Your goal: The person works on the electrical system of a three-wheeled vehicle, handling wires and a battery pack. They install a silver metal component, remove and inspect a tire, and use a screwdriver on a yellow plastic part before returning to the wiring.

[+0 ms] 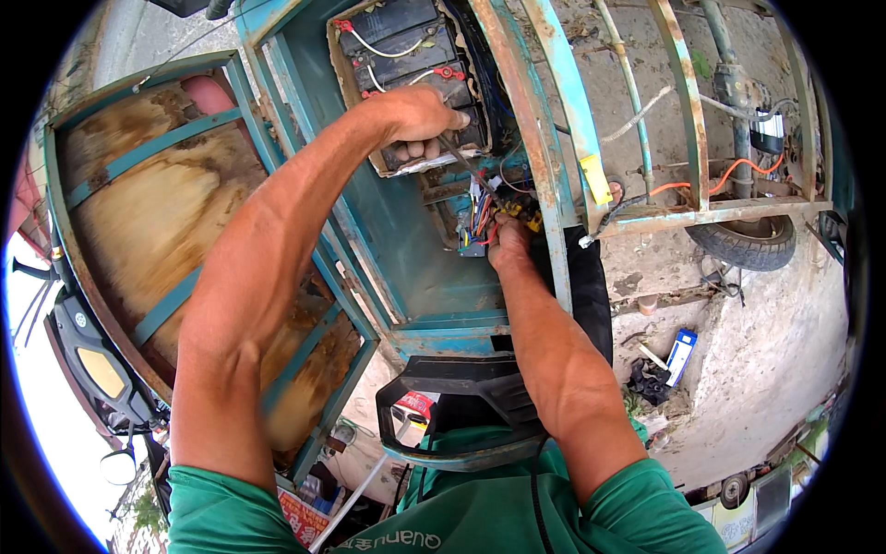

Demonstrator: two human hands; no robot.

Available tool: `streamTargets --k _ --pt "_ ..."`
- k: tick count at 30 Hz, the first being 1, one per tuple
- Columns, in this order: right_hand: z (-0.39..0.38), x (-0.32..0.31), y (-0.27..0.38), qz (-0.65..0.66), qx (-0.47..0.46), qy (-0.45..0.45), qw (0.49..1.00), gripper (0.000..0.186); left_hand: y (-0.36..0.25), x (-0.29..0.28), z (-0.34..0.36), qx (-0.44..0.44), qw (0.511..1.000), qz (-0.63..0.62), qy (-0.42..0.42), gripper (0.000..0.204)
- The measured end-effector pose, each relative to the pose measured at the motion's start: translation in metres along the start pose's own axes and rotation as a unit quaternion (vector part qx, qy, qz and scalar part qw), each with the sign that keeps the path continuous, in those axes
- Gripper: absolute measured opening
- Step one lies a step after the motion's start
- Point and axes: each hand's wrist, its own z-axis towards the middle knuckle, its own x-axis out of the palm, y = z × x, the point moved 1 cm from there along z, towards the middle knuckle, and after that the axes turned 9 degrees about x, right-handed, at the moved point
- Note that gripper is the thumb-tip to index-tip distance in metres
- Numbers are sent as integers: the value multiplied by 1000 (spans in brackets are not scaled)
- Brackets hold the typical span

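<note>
Over the dark batteries (392, 46), my left hand (423, 115) is closed, its fingers curled under. A thin dark cable (471, 164) runs from it down to my right hand (509, 242). That hand is pinched at a bundle of coloured wires (481, 208), beside yellow connectors (524, 214); its fingertips are partly hidden. A grey metal controller box (472, 247) sits below the wires. Red terminal covers (448, 73) and white leads join the batteries, which stand in a worn carton inside the teal metal compartment (434, 286).
A hinged lid (157, 203) with stained wood lies open on the left. Rusty teal rails (683, 92) stand on the right, with an orange cable (738, 164) behind. A black plastic frame (471, 452) is close to my body. A wheel (752, 242) shows at far right.
</note>
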Motion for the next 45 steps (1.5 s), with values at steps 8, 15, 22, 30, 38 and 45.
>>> streamTargets --k 8,15,22,30,38,45 --pt "-12 10 1 2 21 0 1000 24 25 12 6 26 941 -337 9 78" --pt "2 -3 -2 -32 18 -9 999 13 40 54 5 67 754 -650 -66 80" --pt "5 -7 -1 -24 5 -7 1000 7 48 100 -2 151 841 -433 -287 24" --pt "1 -1 1 -6 8 -32 999 6 47 112 10 161 821 -278 -472 23" --pt "-4 -1 3 -52 22 -22 998 6 58 121 37 225 780 -346 -471 18" --pt "-1 -2 -1 -38 3 -36 999 7 62 125 18 198 797 -352 -449 21"
